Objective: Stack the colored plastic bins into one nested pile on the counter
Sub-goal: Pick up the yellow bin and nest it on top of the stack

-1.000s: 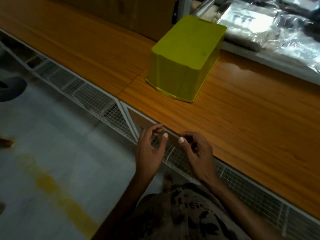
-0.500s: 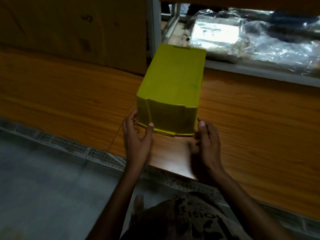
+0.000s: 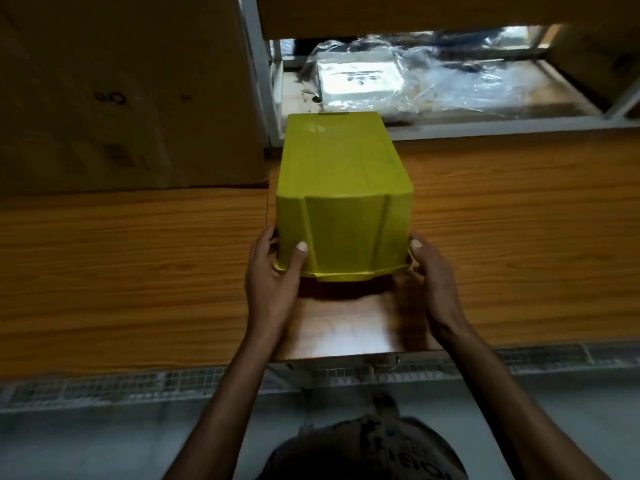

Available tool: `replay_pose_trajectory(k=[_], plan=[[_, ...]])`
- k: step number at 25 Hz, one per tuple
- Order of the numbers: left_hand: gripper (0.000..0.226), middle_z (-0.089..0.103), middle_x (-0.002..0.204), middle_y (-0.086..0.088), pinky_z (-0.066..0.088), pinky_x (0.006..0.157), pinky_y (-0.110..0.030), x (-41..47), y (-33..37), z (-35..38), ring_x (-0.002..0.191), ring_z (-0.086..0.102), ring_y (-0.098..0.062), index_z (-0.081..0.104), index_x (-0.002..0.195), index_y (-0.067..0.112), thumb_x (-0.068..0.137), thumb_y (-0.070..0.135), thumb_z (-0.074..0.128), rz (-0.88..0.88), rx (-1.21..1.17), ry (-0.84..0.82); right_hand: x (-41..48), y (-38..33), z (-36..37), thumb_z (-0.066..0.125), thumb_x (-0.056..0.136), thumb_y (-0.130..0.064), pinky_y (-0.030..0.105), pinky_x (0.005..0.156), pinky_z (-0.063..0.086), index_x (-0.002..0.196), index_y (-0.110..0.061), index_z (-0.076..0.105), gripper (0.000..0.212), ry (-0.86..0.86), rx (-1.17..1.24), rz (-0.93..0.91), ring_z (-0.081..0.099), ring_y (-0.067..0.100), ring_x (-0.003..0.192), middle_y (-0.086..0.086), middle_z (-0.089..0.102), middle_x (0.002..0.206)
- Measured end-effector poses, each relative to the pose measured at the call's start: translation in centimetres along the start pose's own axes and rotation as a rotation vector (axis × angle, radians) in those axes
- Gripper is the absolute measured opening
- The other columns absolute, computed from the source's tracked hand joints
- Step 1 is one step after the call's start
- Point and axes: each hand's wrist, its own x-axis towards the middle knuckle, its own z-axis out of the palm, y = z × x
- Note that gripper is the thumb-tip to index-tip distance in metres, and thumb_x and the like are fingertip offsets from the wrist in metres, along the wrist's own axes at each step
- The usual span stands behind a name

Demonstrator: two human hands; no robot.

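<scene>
One bin [image 3: 343,188] in view, yellow-green, upside down with its base facing up. It lies lengthwise near the middle of the surface [image 3: 121,271]. Its far end reaches the back edge and its near end stops well short of the front edge.

Hands:
- Left hand [image 3: 273,275] grips the near-left corner. The thumb presses the near wall and the fingers wrap round the side by the rim.
- Right hand [image 3: 433,275] grips the near-right corner at the rim, thumb on top of the lip. The fingers are mostly hidden behind the edge.
- Neither hand carries anything else.

There's a dark shadow under the near rim. It looks tipped up a little off the surface, but contact at the far end can't be confirmed.

Around it:
- A cardboard box [image 3: 121,91] stands at the back-left, just beside the bin's far-left corner.
- A shelf [image 3: 519,123] behind the back edge holds plastic-wrapped packs [image 3: 381,81].
- Wire mesh [image 3: 104,386] runs below the front edge.

Progress, as a judgement: early. No second bin is visible and nothing is nested yet. This looks like the grab on the first bin. Still to do:
- Flip it or reposition it.
- Bring in the other bins.
- Nest them into a single pile.

How many bins remain can't be told from this view.
</scene>
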Motion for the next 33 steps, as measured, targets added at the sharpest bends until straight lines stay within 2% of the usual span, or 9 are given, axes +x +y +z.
replay_pose_trajectory(k=[2, 5, 9, 13, 15, 19, 24, 29, 33], plan=[[0.049, 0.065, 0.131, 0.008, 0.056, 0.091, -0.024, 1.3, 3.1, -1.3, 0.118, 0.063, -0.005, 0.059, 0.141, 0.023, 0.094, 0.030, 0.073, 0.109, -0.093, 0.045, -0.7, -2.9, -0.7, 0.050, 0.089, -0.025, 0.022, 0.097, 0.051, 0.151, -0.019, 0.052, 0.061, -0.034, 0.060, -0.134, 0.053, 0.005, 0.136, -0.004, 0.054, 0.153], [0.035, 0.068, 0.120, 0.012, 0.049, 0.083, -0.011, 3.4, 7.9, -2.3, 0.106, 0.064, 0.009, 0.062, 0.130, 0.022, 0.096, 0.014, 0.069, 0.246, -0.236, 0.087, -0.1, -6.1, -1.1, 0.061, 0.085, -0.006, 0.029, 0.106, 0.049, 0.157, -0.022, 0.041, 0.077, -0.025, -0.160, -0.410, 0.052, 0.007, 0.138, -0.011, 0.048, 0.157], [0.034, 0.067, 0.128, 0.010, 0.049, 0.092, -0.015, 4.6, 12.2, -2.9, 0.113, 0.063, 0.006, 0.060, 0.135, 0.020, 0.101, 0.019, 0.063, 0.356, -0.313, -0.010, 2.5, -9.2, -0.4, 0.063, 0.098, -0.010, 0.017, 0.078, 0.054, 0.140, -0.022, 0.062, 0.044, 0.355, -0.279, -0.597, 0.065, -0.005, 0.085, -0.010, 0.075, 0.105], [0.044, 0.064, 0.134, 0.008, 0.053, 0.100, -0.021, 4.2, 12.1, -2.7, 0.123, 0.061, 0.002, 0.055, 0.139, 0.026, 0.098, 0.013, 0.066, 0.412, -0.203, -0.157, 5.1, -11.7, -2.0, 0.057, 0.094, -0.010, 0.038, 0.055, 0.043, 0.092, -0.023, 0.068, 0.017, 0.511, -0.157, -0.505, 0.046, 0.006, 0.061, 0.005, 0.057, 0.066], [0.041, 0.067, 0.127, 0.009, 0.057, 0.099, -0.028, 3.5, 10.3, -2.2, 0.120, 0.064, 0.000, 0.063, 0.133, 0.021, 0.095, 0.007, 0.070, 0.445, -0.103, -0.107, 6.1, -12.0, -3.2, 0.056, 0.095, -0.012, 0.049, 0.062, 0.056, 0.093, -0.024, 0.069, 0.018, 0.478, 0.017, -0.406, 0.058, 0.016, 0.071, 0.019, 0.063, 0.076], [0.034, 0.068, 0.126, 0.002, 0.059, 0.094, -0.035, 2.3, 8.5, -0.3, 0.119, 0.065, -0.011, 0.070, 0.126, 0.013, 0.093, 0.002, 0.071, 0.620, 0.065, 0.070, 5.7, -12.5, -4.4, 0.058, 0.102, -0.007, 0.038, 0.085, 0.063, 0.111, -0.019, 0.065, 0.016, 0.337, 0.276, -0.200, 0.068, 0.020, 0.088, 0.017, 0.065, 0.091], [0.028, 0.071, 0.105, 0.006, 0.052, 0.081, -0.011, 4.4, 9.2, 0.6, 0.095, 0.069, 0.007, 0.068, 0.120, 0.010, 0.094, 0.001, 0.069, 0.381, -0.180, 0.279, 4.0, -11.9, -3.5, 0.059, 0.097, 0.007, 0.030, 0.102, 0.055, 0.144, -0.009, 0.057, 0.049, 0.112, 0.161, -0.339, 0.067, 0.008, 0.121, -0.003, 0.070, 0.130], [0.027, 0.066, 0.101, -0.004, 0.049, 0.081, -0.033, 9.3, 4.6, -0.5, 0.093, 0.063, -0.018, 0.062, 0.111, 0.013, 0.094, -0.008, 0.063, -0.015, -0.506, 0.369, -1.1, -10.1, 1.1, 0.062, 0.089, -0.002, 0.024, 0.089, 0.049, 0.154, -0.030, 0.046, 0.072, -0.036, -0.386, -0.709, 0.055, 0.017, 0.113, 0.001, 0.050, 0.129], [0.036, 0.065, 0.099, 0.002, 0.053, 0.074, -0.031, 8.7, 3.4, -0.6, 0.082, 0.065, -0.011, 0.061, 0.106, 0.023, 0.095, -0.011, 0.057, -0.118, -0.668, 0.339, -2.6, -11.0, 3.1, 0.063, 0.084, 0.002, 0.034, 0.084, 0.051, 0.151, -0.025, 0.052, 0.073, 0.002, -0.528, -0.820, 0.056, 0.023, 0.110, 0.003, 0.054, 0.122]])
